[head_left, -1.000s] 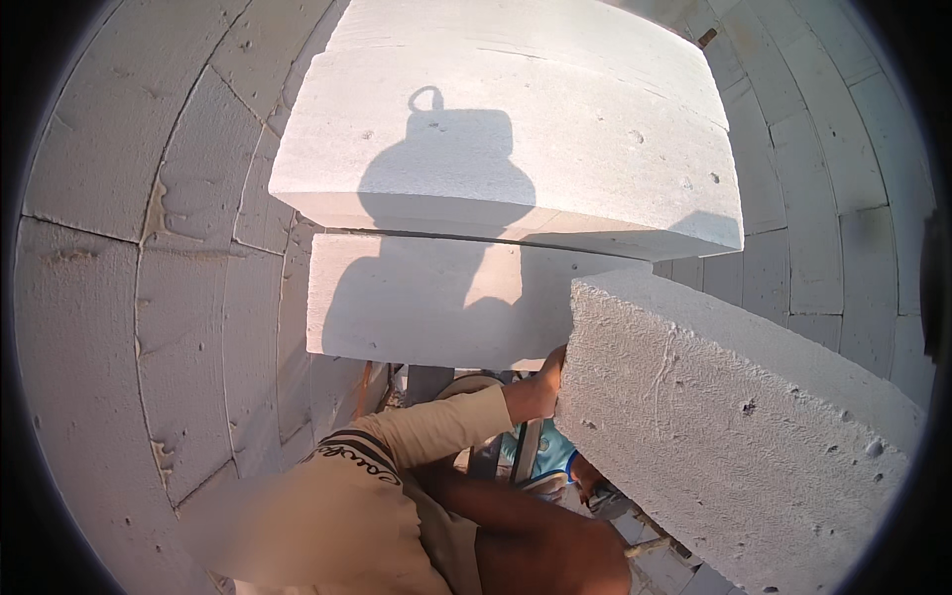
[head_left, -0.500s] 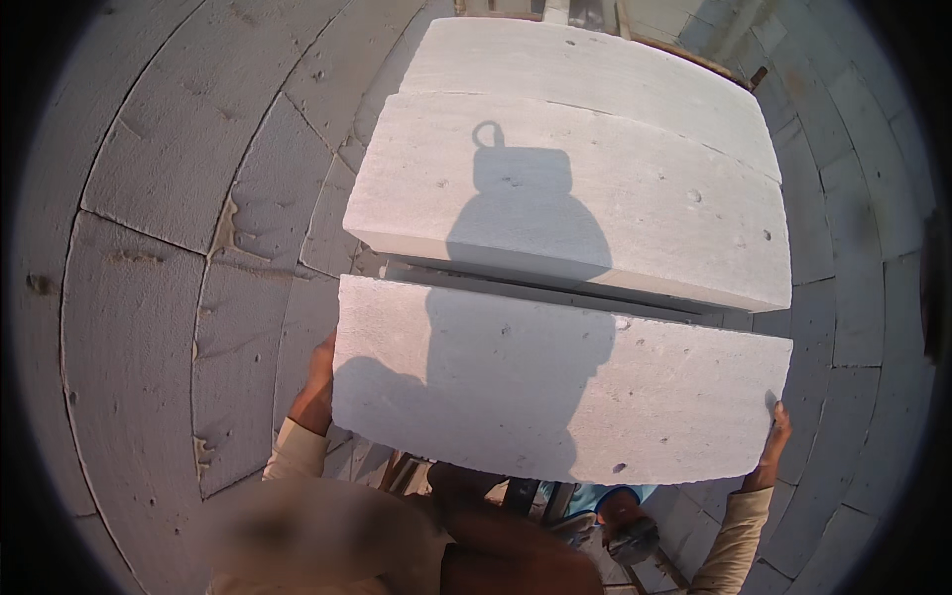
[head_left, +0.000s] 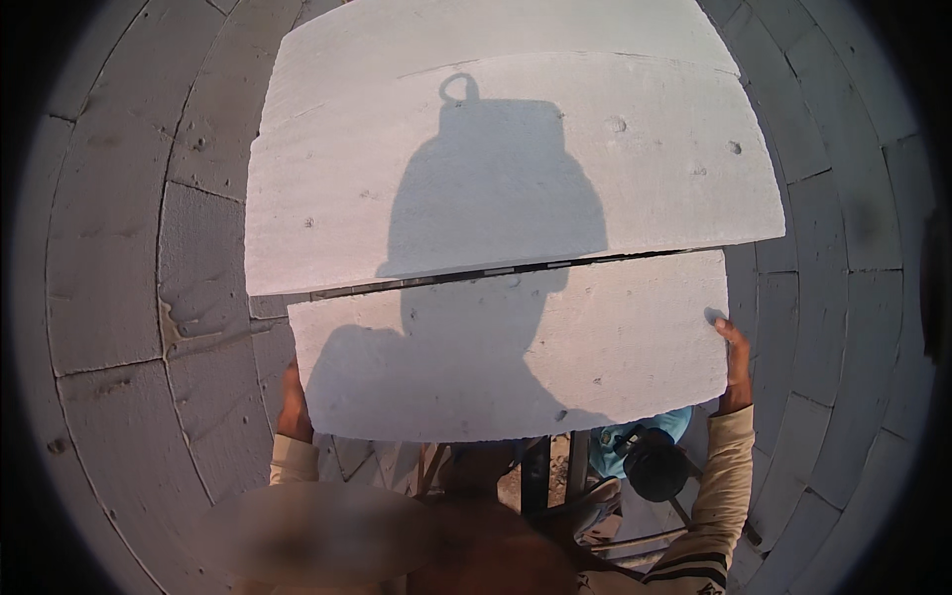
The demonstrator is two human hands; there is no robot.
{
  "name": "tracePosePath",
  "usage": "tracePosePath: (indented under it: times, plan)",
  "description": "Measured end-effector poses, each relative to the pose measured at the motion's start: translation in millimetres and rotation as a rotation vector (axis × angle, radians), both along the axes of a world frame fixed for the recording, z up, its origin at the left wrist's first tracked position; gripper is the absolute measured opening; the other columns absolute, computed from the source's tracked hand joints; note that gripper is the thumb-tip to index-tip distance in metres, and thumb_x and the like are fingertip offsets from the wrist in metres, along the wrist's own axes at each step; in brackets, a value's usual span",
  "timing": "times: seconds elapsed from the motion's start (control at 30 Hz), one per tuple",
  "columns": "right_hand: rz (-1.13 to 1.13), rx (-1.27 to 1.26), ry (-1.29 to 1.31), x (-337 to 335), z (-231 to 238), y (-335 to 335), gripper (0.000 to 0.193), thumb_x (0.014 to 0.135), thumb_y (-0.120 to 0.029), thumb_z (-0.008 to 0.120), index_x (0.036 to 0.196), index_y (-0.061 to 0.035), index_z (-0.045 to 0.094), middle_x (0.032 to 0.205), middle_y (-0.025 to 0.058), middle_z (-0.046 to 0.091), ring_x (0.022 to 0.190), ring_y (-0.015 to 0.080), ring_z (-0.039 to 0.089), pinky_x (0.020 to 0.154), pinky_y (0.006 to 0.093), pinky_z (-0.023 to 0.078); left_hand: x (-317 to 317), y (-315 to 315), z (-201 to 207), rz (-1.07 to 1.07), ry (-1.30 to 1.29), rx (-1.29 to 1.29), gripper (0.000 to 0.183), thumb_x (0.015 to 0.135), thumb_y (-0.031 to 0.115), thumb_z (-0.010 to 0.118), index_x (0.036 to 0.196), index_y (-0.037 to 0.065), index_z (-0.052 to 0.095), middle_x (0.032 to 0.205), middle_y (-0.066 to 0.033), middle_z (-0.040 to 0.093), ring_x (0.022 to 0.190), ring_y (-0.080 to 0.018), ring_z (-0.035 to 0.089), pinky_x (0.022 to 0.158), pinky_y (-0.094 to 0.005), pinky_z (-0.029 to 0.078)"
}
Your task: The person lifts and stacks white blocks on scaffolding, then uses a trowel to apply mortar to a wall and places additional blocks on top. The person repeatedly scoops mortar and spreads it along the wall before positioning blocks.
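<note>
Between my two hands is a white aerated concrete block, its broad pitted face turned up. My left hand grips its left end, with most of the fingers hidden behind the block. At the opposite end, my right hand is closed around the edge, thumb near the upper corner. Just beyond lies another white block, with a thin dark gap separating it from the held one. A further white block sits against its far side. The shadow of a head and shoulders falls across the blocks.
Grey block walls rise on the left, with dried mortar in some joints, and another block wall stands on the right. Below the held block a person in a light blue top is partly visible, near dark posts.
The held block has come up close to the block beyond it, narrowing the gap, and its right end has tilted upward. The view has shifted, and the person below shows more.
</note>
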State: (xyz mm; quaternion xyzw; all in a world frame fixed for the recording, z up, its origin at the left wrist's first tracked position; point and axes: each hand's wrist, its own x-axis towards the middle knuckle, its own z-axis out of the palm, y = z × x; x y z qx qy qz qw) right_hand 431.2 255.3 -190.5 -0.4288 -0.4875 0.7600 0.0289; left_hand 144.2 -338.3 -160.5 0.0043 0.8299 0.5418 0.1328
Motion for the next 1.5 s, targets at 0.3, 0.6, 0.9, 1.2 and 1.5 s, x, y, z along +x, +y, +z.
tracePosePath:
  times: [0.3,0.6,0.9,1.2,1.5]
  plan:
    - [0.11,0.149,-0.088,-19,21,-7,0.089,0.088,-0.055,0.063,0.15,0.0055,0.042,0.136,0.0265,0.057,0.122,0.0352,0.06,0.101,0.046,0.049,-13,-18,-13,-0.04,-0.365,0.185,0.054,0.107,0.04,0.044,0.136,-0.002,0.06,0.123,-0.0136,0.071,0.105,-0.0256,0.071,0.087,-0.0339,0.058]
    - [0.454,0.768,-0.482,78,139,45,0.081,0.099,-0.059,0.057,0.155,-0.0019,0.042,0.156,0.0258,0.043,0.143,0.0434,0.044,0.116,0.0516,0.039,50,-105,-106,0.026,-0.595,0.082,0.052,0.108,0.041,0.042,0.147,0.008,0.05,0.141,-0.0097,0.062,0.116,-0.027,0.066,0.099,-0.0444,0.051]
    - [0.501,0.82,-0.568,191,167,2,0.067,0.095,-0.044,0.07,0.141,0.0023,0.056,0.135,0.0247,0.062,0.121,0.0382,0.062,0.102,0.0483,0.051,101,-74,-154,-0.233,-0.936,-0.342,0.046,0.106,0.04,0.049,0.142,0.012,0.056,0.135,-0.0092,0.066,0.114,-0.0234,0.066,0.099,-0.0413,0.045]
    - [0.575,0.877,-0.387,212,91,-28,0.054,0.09,-0.033,0.074,0.128,0.0041,0.062,0.123,0.026,0.066,0.11,0.0444,0.066,0.093,0.0478,0.054,86,-37,-108,-0.652,-0.833,-0.4,0.046,0.105,0.038,0.056,0.145,0.015,0.055,0.135,-0.0083,0.067,0.121,-0.0265,0.064,0.105,-0.0421,0.046]
    - [0.627,1.082,-0.435,219,55,-22,0.054,0.089,-0.037,0.075,0.129,-0.0019,0.064,0.119,0.0241,0.068,0.106,0.042,0.067,0.094,0.0496,0.054,118,73,-32,-1.334,-0.691,-0.149,0.041,0.106,0.032,0.056,0.14,0.009,0.058,0.14,-0.0124,0.059,0.132,-0.0277,0.053,0.113,-0.0413,0.039]
